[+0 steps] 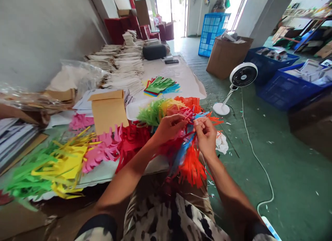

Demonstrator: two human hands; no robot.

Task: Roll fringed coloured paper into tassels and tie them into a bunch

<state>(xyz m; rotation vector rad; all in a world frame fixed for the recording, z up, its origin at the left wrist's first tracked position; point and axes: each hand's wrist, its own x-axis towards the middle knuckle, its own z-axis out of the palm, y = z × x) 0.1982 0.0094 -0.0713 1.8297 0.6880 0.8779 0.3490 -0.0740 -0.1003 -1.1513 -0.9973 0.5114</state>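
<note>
My left hand [169, 128] and my right hand [206, 134] meet over my lap, both pinched on a bunch of cut paper fringes [190, 161] in orange, blue and red. The strips hang down between my arms. Behind my hands lie more fringes, green, yellow and orange [160, 109]. On the table to my left sit piles of red [132, 140], pink [103, 153], yellow [67, 163] and green fringes [26, 178].
A brown envelope [109, 111] lies on the white table [186, 82], with stacks of white paper [127, 66] and a flat pile of coloured sheets [160, 85] farther back. On the green floor stand a white fan [240, 78], a cardboard box [227, 56] and blue crates [287, 87].
</note>
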